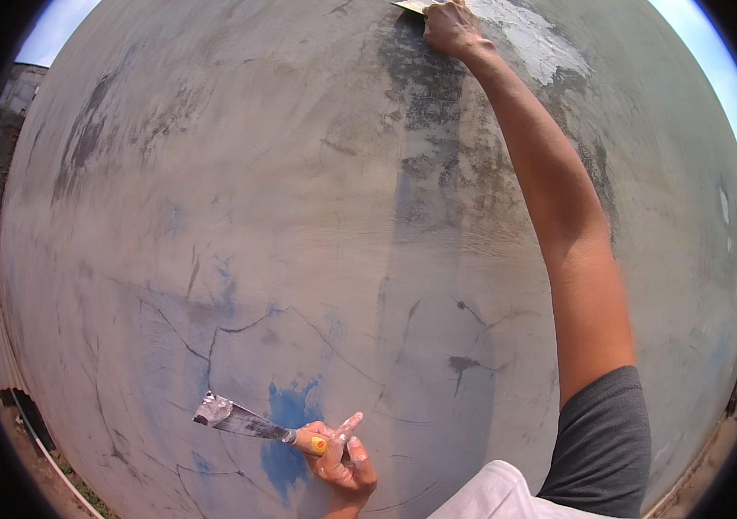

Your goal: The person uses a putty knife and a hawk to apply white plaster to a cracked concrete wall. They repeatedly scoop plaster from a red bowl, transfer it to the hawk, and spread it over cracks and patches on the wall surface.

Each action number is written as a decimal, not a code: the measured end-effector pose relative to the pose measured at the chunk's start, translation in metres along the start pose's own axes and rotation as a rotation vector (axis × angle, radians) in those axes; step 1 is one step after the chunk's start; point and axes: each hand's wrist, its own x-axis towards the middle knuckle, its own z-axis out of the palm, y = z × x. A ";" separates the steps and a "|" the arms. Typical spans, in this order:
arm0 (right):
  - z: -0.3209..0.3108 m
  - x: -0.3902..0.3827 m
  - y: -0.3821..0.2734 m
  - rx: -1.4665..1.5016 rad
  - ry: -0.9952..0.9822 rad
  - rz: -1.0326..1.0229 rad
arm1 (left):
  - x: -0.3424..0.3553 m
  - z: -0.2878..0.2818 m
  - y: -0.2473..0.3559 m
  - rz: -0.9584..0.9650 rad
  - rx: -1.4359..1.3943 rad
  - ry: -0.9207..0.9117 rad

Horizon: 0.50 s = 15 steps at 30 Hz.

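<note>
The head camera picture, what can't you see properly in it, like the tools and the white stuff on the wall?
All in the head view:
Flat tool: partly cut off by the top edge, and the right hand hides its grip.
White patch: its top is cut off by the upper edge.
Scraper: the left hand covers part of its handle.

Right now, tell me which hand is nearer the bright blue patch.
Left: the left hand, holding a putty knife, is at the right edge of the blue patch; the right hand is far above it.
</note>
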 end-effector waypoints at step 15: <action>-0.109 -0.103 -0.003 0.303 -0.155 -0.137 | -0.022 -0.041 0.026 -0.221 -0.115 -0.046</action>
